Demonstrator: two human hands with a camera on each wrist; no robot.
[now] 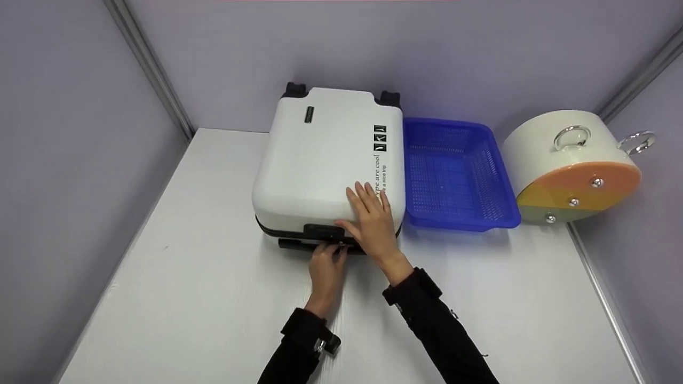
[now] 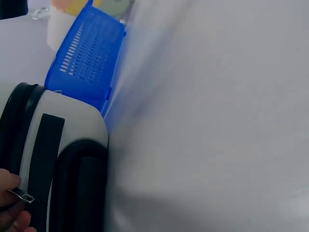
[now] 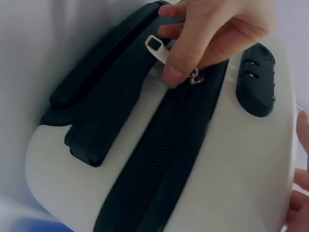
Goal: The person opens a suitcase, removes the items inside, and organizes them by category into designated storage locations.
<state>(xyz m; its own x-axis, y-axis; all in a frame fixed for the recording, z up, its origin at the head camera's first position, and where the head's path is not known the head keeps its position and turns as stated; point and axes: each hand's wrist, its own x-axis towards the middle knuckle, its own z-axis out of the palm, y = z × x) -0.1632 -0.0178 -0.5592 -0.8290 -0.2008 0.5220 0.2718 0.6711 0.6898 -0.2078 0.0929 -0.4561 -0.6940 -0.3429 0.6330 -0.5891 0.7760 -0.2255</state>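
Observation:
A white hard-shell suitcase point(image 1: 331, 154) lies flat on the white table, wheels toward the back wall. At its near side, my left hand point(image 1: 326, 274) pinches a metal zipper pull point(image 3: 155, 48) between thumb and fingers. The black zipper point(image 3: 154, 164) runs along the suitcase's side, between the combination lock point(image 3: 257, 79) and the black handle point(image 3: 113, 101). My right hand point(image 1: 373, 229) rests on the suitcase's top near its front right corner, fingers spread and straight, thumb by the lock. Only a few of its fingers point(image 3: 303, 179) show in the right wrist view.
Right beside the suitcase stands a blue plastic basket point(image 1: 451, 226) with perforated sides. Farther right, a cream round-backed box point(image 1: 549, 138) has an orange, yellow and green front with silver knobs and ring handles. Pale walls point(image 1: 341, 42) border the table at the back and sides.

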